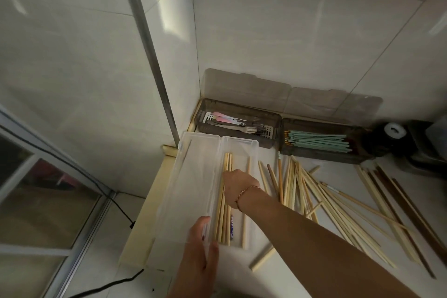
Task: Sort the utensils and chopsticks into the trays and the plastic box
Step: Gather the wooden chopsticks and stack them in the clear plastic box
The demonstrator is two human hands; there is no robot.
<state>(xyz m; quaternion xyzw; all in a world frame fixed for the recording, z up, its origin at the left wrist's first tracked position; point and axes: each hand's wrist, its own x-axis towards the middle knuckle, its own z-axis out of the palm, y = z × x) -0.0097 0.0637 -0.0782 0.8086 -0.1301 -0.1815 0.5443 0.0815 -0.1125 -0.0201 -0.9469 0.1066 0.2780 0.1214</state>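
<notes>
Counter [338, 176] strewn with loose chopsticks [343, 203]. Clear box [193, 176] at its left edge, lid open, bamboo sticks [223, 215] inside. Two trays at the wall: forks [242, 126], green chopsticks [319, 141]. Right hand [238, 184] in box over sticks, grip unclear. Left hand [200, 249] flat, fingers straight, on box's near rim.

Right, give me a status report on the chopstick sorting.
Right hand in the plastic box, on the wooden chopsticks. Left hand steadying the box's near edge. Loose chopsticks wait on the counter.
</notes>
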